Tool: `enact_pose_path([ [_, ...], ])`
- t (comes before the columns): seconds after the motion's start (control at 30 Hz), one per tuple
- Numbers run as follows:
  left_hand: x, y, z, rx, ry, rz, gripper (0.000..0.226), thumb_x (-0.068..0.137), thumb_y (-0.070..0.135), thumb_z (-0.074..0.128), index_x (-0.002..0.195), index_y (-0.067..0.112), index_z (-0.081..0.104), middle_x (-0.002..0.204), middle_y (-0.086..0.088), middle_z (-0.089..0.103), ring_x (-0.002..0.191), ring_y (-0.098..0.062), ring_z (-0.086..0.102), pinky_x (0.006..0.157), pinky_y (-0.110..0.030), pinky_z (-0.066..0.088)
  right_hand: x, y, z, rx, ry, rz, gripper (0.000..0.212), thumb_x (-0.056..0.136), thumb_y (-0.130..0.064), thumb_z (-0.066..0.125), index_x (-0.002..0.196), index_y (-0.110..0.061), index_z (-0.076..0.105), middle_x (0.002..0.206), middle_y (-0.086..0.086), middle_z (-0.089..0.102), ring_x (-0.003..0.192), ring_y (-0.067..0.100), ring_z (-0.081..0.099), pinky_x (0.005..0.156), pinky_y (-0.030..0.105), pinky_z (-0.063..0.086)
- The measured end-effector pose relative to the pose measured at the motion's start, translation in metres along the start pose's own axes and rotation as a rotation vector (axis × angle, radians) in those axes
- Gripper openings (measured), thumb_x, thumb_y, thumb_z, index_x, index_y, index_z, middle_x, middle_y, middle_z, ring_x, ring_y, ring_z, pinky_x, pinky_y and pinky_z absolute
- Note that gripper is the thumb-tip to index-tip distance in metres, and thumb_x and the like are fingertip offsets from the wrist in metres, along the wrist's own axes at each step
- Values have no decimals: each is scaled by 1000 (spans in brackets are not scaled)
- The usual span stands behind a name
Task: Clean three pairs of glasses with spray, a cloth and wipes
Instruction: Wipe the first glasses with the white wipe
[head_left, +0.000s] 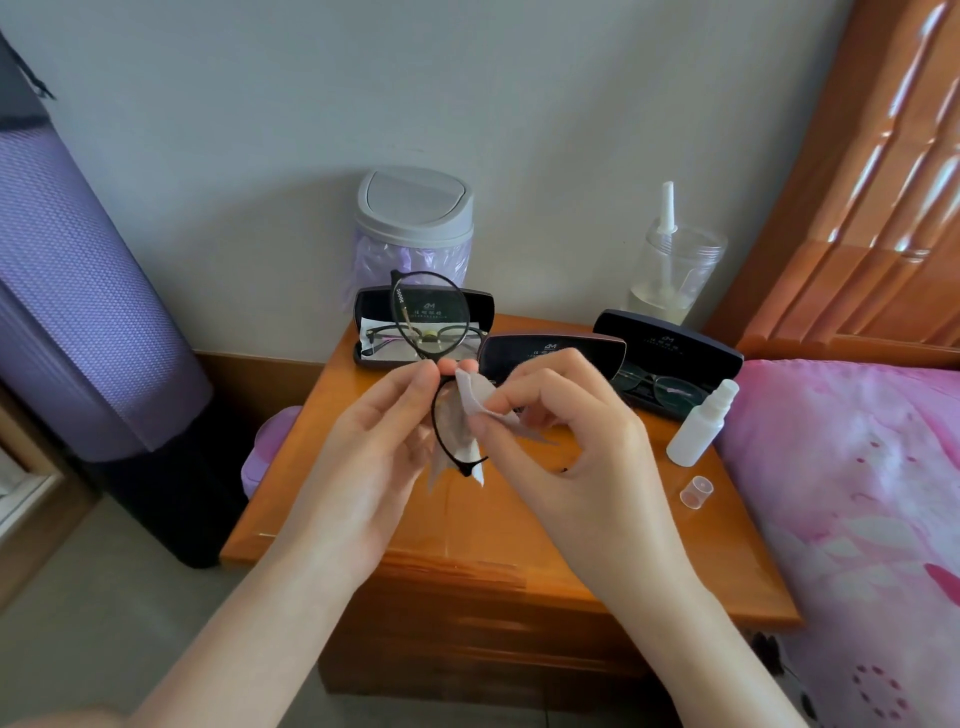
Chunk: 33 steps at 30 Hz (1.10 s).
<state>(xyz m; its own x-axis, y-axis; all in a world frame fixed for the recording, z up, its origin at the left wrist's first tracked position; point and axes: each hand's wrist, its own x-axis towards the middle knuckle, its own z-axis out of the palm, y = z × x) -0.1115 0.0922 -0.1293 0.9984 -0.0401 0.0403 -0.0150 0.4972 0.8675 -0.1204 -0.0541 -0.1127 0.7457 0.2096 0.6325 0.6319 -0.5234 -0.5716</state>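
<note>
Above the wooden worktop (519, 525), two bare hands hold a pair of black round glasses (431, 332) up on end, one lens over the other. The left hand (371, 441) pinches the frame at the middle bridge with its thumb and finger. The right hand (563, 426) pinches a thin white wipe (475, 402) and presses it on the lower lens. Part of the wipe hangs down under that lens. At the back of the worktop an open black case (371, 317) holds a second pair of glasses. A closed-looking case (550, 351) sits partly behind the right hand. Next to it, another open case (670, 353) holds a third pair. A small white spray bottle (701, 423) stands near the right edge, and its clear cap (696, 491) lies just in front of it. A little bin (413, 228) with a swing lid stands by the wall. A clear jar (675, 275) stands farther right. A pink bed (857, 493) is on the right side.
</note>
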Motion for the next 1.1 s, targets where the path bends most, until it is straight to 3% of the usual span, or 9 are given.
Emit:
enact_pose_path([
  [0.1, -1, 1, 1, -37, 18, 3, 24, 82, 26, 52, 81, 23, 77, 104, -1, 74, 99, -10, 69, 77, -20, 56, -3, 0, -1, -6, -35, -48, 7, 85, -25, 66, 86, -18, 69, 83, -9, 60, 79, 11, 55, 69, 23, 47],
  [0.2, -3, 1, 4, -49, 3, -20, 23, 83, 24, 53, 88, 18, 74, 102, -1, 74, 93, -11, 71, 70, -20, 57, -4, -1, -1, 24, -117, -59, 19, 86, -35, 62, 92, -21, 74, 87, -9, 65, 81, 13, 56, 69, 27, 48],
  [0.33, -2, 2, 6, -52, 18, -19, 23, 80, 24, 54, 83, 21, 77, 98, 0, 75, 90, -8, 70, 67, -19, 56, -1, 4, -6, 188, 20, 116, 16, 89, -34, 63, 96, -22, 70, 87, -6, 63, 85, 14, 58, 70, 19, 46],
  [0.4, -3, 2, 6, -37, 15, -36, 24, 79, 25, 53, 90, 18, 74, 96, 1, 75, 87, -6, 70, 65, -17, 55, 3, 10, -8, 252, 36, 290, 27, 83, -42, 66, 101, -22, 67, 87, -7, 66, 86, 9, 61, 72, 15, 47],
  [0.47, -5, 1, 8, -16, -3, -52, 28, 79, 26, 53, 97, 15, 71, 98, 1, 75, 89, -7, 70, 67, -17, 55, 4, 16, -7, 364, -120, 442, 37, 76, -46, 65, 103, -20, 67, 90, -5, 69, 85, 5, 63, 73, 17, 49],
  [0.53, -7, 0, 10, 18, 4, -58, 26, 77, 27, 55, 91, 19, 75, 98, 2, 75, 92, -7, 70, 69, -18, 56, 3, 17, -5, 421, -287, 489, 32, 77, -42, 67, 98, -18, 69, 87, -3, 71, 80, 7, 65, 67, 18, 51],
  [0.7, -11, -3, 13, 109, 29, -44, 24, 76, 32, 56, 82, 28, 78, 95, 6, 75, 90, -8, 70, 66, -18, 56, 4, 17, -4, 536, -371, 531, 18, 78, -21, 74, 93, -12, 70, 82, -1, 72, 73, 8, 67, 63, 18, 52],
  [0.93, -14, -4, 21, 129, 72, -40, 23, 68, 31, 55, 62, 38, 76, 72, 16, 73, 69, 1, 69, 56, -14, 53, 1, 14, 5, 677, -207, 585, 33, 69, -29, 74, 89, -3, 71, 75, 4, 71, 67, 11, 65, 58, 18, 50],
  [1.1, -15, -7, 19, 205, 44, -19, 24, 67, 40, 57, 79, 37, 78, 88, 8, 75, 82, -1, 68, 64, -10, 51, -5, 12, 14, 780, -99, 616, 31, 76, -32, 67, 89, -4, 74, 77, 7, 71, 72, 13, 63, 66, 20, 50],
])
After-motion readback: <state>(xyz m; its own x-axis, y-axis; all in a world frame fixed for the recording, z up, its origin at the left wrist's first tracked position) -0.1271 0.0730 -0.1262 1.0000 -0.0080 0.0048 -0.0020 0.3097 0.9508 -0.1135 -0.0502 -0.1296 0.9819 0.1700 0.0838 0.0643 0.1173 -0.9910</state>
